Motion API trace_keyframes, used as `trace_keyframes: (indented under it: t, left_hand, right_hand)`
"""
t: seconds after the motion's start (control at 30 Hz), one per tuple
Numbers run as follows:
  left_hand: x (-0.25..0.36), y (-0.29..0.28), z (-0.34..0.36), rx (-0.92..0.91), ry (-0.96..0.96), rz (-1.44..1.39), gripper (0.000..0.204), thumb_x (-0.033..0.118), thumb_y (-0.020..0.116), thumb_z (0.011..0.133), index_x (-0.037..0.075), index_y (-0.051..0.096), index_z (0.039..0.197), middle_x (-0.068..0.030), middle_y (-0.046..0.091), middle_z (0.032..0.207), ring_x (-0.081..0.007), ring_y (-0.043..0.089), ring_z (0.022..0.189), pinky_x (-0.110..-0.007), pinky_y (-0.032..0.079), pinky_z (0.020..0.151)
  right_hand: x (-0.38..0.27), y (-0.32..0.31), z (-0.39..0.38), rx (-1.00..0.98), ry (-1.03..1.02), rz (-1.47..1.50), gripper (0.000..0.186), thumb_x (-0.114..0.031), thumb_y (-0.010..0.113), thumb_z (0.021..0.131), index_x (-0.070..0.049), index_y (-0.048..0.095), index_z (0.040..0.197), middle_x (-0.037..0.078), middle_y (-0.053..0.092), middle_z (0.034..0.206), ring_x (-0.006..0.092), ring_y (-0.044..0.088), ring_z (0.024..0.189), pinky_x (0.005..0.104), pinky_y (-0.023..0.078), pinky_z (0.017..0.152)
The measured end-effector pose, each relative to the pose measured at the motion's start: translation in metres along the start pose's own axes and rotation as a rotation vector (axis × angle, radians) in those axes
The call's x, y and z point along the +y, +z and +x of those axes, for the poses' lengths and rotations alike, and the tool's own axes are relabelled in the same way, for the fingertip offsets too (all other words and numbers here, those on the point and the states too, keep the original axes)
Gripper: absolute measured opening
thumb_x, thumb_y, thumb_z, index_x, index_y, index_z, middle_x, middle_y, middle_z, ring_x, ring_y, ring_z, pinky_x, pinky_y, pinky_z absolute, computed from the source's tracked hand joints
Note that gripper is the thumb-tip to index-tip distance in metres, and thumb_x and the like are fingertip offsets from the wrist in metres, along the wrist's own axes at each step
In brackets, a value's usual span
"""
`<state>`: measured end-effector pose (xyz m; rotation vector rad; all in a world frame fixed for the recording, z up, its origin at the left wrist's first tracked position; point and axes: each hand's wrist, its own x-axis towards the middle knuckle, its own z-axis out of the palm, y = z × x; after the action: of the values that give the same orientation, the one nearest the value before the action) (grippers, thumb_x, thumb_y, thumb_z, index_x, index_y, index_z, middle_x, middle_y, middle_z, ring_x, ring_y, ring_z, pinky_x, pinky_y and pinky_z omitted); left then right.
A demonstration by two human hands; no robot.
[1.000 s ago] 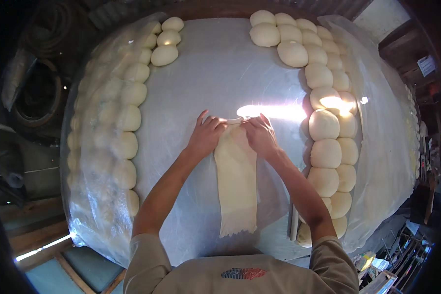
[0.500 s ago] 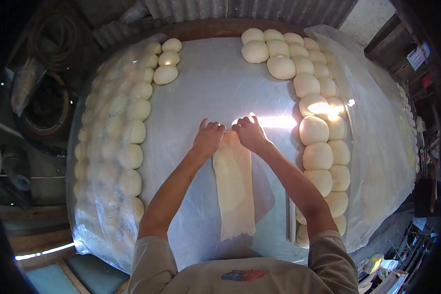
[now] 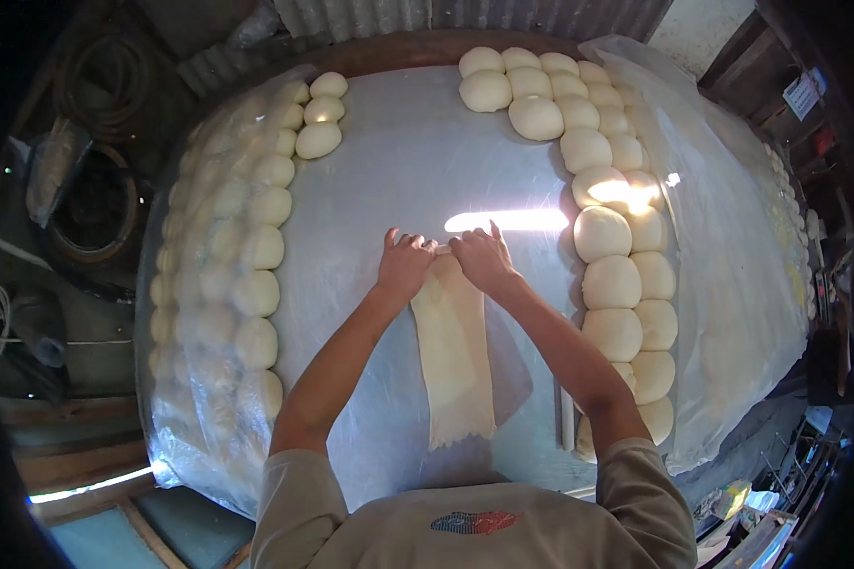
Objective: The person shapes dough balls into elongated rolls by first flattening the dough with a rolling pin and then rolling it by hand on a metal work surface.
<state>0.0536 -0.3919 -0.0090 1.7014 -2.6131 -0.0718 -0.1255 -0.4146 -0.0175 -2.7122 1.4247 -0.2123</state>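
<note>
A long flat strip of dough [image 3: 455, 360] lies on the metal tabletop in front of me, its near end ragged. Both hands are at its far end, where a narrow folded or rolled edge shows between them. My left hand [image 3: 407, 266] closes on the left corner of that edge, thumb side inward. On the right corner, the curled fingers of my right hand [image 3: 482, 260] press the dough in the same way. The fingertips partly hide the edge itself.
Dough balls [image 3: 612, 283] stand in rows along the right, partly under a clear plastic sheet [image 3: 731, 284]. More balls [image 3: 256, 292] line the left side under another plastic sheet [image 3: 199, 417]. A thin rod [image 3: 567, 417] lies by my right forearm. Sunlight streaks the metal tabletop [image 3: 380, 161].
The view has shifted slightly, so the table sits a little higher in it. Against the tabletop, both hands have come slightly nearer me with the strip's far edge, and the flat length looks shorter.
</note>
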Motion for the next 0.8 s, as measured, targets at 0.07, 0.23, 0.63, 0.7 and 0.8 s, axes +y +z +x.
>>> trace_keyframes:
  t: [0.07, 0.23, 0.63, 0.7, 0.8]
  left_hand:
    - [0.003, -0.005, 0.002, -0.021, -0.13, -0.059, 0.019, 0.016, 0.055, 0.089, 0.011, 0.062, 0.106, -0.0109, 0.058, 0.117, -0.0218, 0.056, 0.111, -0.055, 0.025, 0.11]
    - [0.002, 0.016, -0.015, 0.174, 0.033, 0.038, 0.026, 0.015, 0.051, 0.089, 0.006, 0.059, 0.113, -0.0138, 0.053, 0.128, -0.0257, 0.049, 0.123, -0.054, 0.022, 0.112]
    - [0.037, -0.021, -0.048, -0.185, -0.033, -0.087, 0.044, 0.01, 0.047, 0.087, -0.001, 0.049, 0.13, -0.022, 0.052, 0.132, -0.0301, 0.049, 0.126, -0.046, 0.027, 0.112]
    - [0.039, -0.014, -0.053, -0.148, -0.082, -0.075, 0.044, 0.009, 0.047, 0.087, -0.002, 0.049, 0.129, -0.0229, 0.05, 0.133, -0.0304, 0.047, 0.128, -0.046, 0.028, 0.112]
    - [0.047, 0.005, -0.076, 0.282, -0.016, 0.164, 0.044, 0.009, 0.047, 0.085, -0.003, 0.051, 0.127, -0.0229, 0.05, 0.134, -0.0306, 0.046, 0.129, -0.045, 0.023, 0.114]
  right_hand:
    - [-0.003, -0.006, 0.005, -0.034, 0.069, 0.042, 0.021, -0.012, 0.05, 0.089, -0.011, 0.064, 0.105, 0.01, 0.062, 0.099, 0.0262, 0.057, 0.106, 0.0544, 0.028, 0.108]
    - [0.003, 0.015, -0.012, 0.174, -0.022, -0.003, 0.025, -0.011, 0.052, 0.086, -0.006, 0.061, 0.108, 0.013, 0.061, 0.111, 0.0281, 0.053, 0.115, 0.049, 0.03, 0.109]
    - [-0.013, -0.01, -0.06, 0.042, 0.054, 0.108, 0.044, -0.015, 0.058, 0.086, -0.005, 0.053, 0.128, 0.017, 0.06, 0.116, 0.0307, 0.052, 0.12, 0.0472, 0.035, 0.107]
    - [-0.015, -0.005, -0.063, -0.03, 0.037, 0.049, 0.043, -0.018, 0.06, 0.086, -0.005, 0.054, 0.127, 0.018, 0.058, 0.118, 0.0312, 0.05, 0.123, 0.0473, 0.033, 0.108]
    - [-0.031, -0.001, -0.088, 0.304, -0.005, -0.013, 0.039, -0.022, 0.057, 0.088, -0.001, 0.057, 0.121, 0.018, 0.055, 0.124, 0.034, 0.048, 0.123, 0.047, 0.032, 0.109]
